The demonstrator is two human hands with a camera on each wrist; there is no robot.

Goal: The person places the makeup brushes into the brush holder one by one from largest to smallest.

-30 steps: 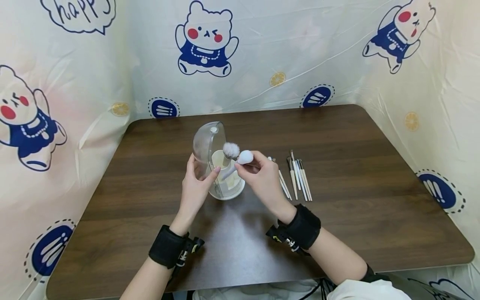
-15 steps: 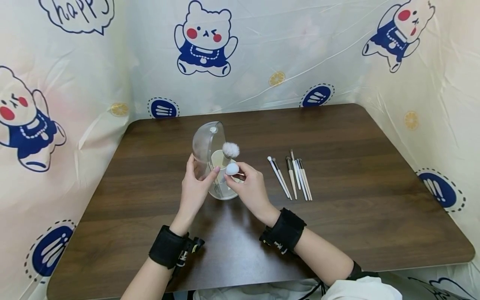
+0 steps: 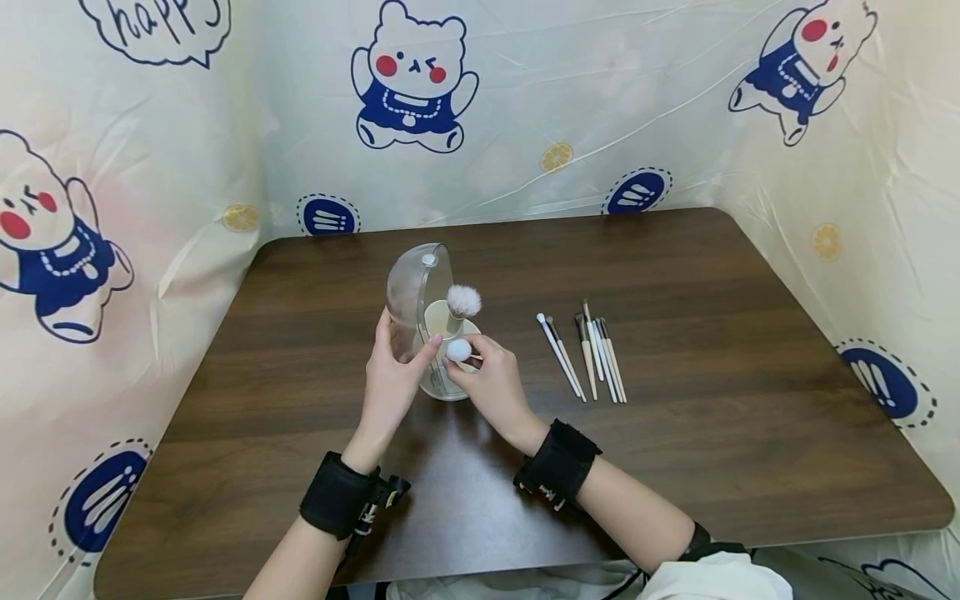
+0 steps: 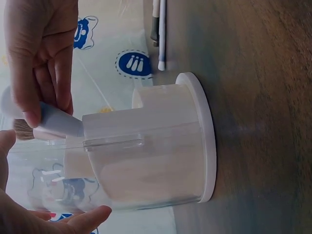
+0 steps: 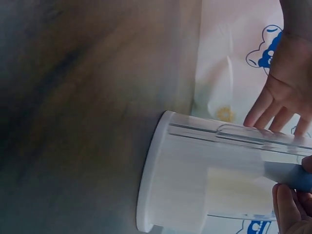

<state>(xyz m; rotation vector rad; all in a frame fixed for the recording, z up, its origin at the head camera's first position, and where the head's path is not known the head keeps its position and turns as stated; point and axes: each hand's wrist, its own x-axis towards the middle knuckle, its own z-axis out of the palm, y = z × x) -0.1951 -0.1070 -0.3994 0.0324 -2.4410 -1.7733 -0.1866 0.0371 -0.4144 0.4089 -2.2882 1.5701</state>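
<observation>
Right hand pinching; left hand gripping, thumb spread.

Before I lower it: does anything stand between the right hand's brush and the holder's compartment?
Nothing visible does. The makeup brush in the right hand has its handle end at the rim of the white compartment. The clear cover, held by the left hand, stands left; the fluffy brush, farther back. The compartment's inside is hidden.

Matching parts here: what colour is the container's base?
White; the base shows best in the left wrist view.
</observation>
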